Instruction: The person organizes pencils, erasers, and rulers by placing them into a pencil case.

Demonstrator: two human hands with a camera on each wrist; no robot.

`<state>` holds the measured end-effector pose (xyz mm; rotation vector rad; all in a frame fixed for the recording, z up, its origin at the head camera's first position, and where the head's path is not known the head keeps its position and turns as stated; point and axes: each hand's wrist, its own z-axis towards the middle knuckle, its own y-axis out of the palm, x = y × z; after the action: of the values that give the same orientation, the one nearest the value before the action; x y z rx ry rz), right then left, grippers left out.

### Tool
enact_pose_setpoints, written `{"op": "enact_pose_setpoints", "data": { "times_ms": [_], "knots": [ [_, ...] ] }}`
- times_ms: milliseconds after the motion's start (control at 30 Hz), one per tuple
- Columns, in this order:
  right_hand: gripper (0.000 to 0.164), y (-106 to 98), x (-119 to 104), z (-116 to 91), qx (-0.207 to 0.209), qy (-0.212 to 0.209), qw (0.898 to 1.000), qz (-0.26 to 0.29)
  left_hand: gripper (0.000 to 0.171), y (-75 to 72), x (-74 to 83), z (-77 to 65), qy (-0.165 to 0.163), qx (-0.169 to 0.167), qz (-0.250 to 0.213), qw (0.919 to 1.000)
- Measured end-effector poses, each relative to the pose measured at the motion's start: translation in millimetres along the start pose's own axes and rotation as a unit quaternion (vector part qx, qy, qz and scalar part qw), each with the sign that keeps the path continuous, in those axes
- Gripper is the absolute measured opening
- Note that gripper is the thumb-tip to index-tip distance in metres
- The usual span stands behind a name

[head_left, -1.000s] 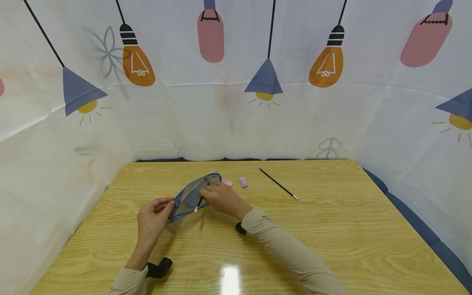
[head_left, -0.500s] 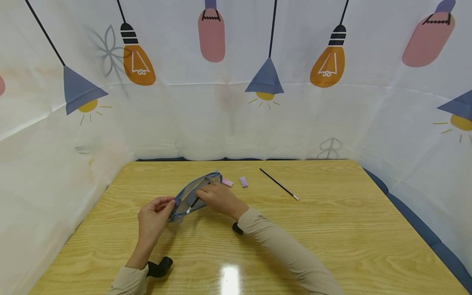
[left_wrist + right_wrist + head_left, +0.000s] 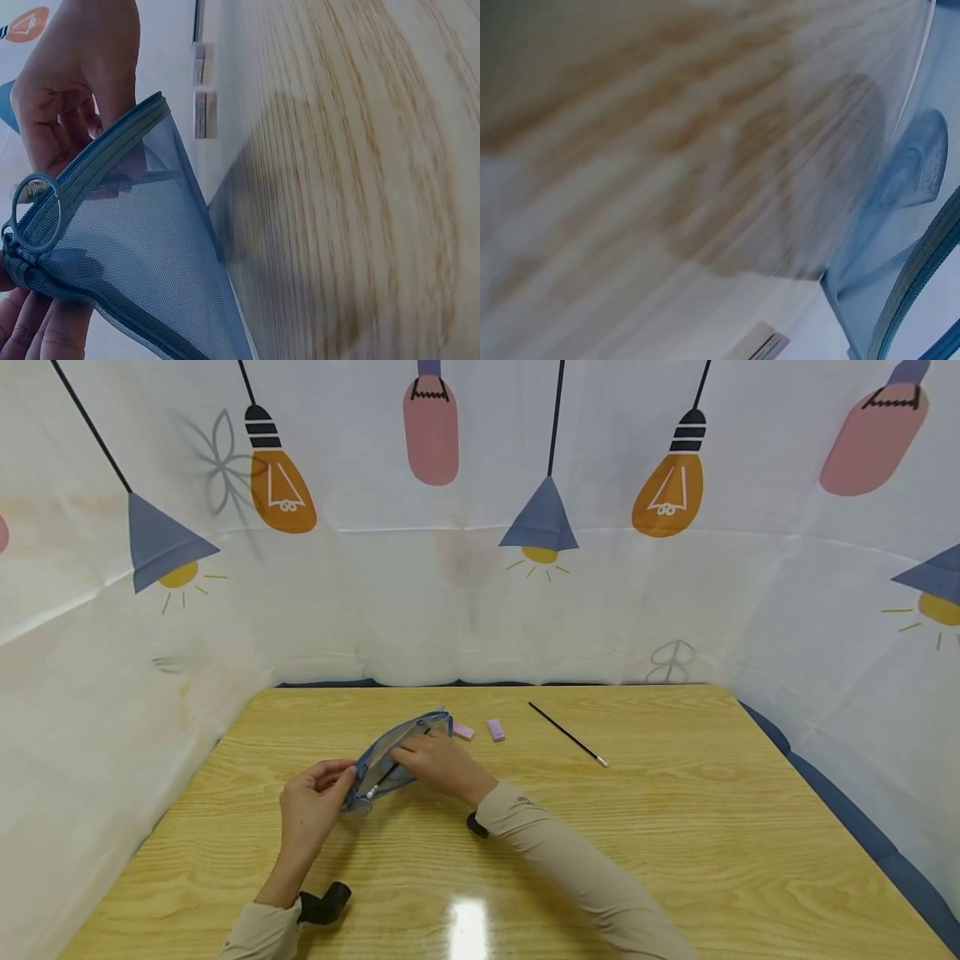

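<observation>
My left hand (image 3: 311,806) pinches the near left end of a blue mesh zip pouch (image 3: 378,756), beside the zip's ring pull (image 3: 37,214). The pouch's mouth gapes upward. My right hand (image 3: 446,767) reaches into the mouth and holds a black pencil (image 3: 384,777). Its white eraser end points toward my left hand and lies within the pouch's outline. In the left wrist view, the right fingers show faintly through the mesh. Through the pouch wall in the right wrist view, a rounded blue shape (image 3: 919,161) shows.
Behind the pouch, a pink eraser (image 3: 463,732) and a lilac eraser (image 3: 496,730) lie on the wooden table (image 3: 675,827). Farther right lies a second black pencil (image 3: 567,735) with a white end. A printed white curtain (image 3: 450,610) closes off the back and sides.
My right hand has moved slightly left with the pencil, whose eraser end has shifted left and down into the pouch mouth. The left hand and pouch have stayed nearly still.
</observation>
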<state>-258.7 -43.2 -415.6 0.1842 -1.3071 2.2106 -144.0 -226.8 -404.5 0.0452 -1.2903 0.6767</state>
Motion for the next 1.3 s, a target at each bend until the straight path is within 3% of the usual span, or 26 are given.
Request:
{"op": "enact_pose_setpoints", "data": {
  "times_ms": [467,1300],
  "knots": [
    [0.013,-0.5,-2.7,6.3,-0.069,0.036,0.997,0.009,0.014,1.3,1.1,-0.9,0.004,-0.001,-0.006,1.0],
    [0.011,2.0,-1.6,5.1,-0.051,0.053,0.997,0.022,0.011,2.0,0.9,-1.2,0.008,-0.001,-0.01,0.9999]
  ]
}}
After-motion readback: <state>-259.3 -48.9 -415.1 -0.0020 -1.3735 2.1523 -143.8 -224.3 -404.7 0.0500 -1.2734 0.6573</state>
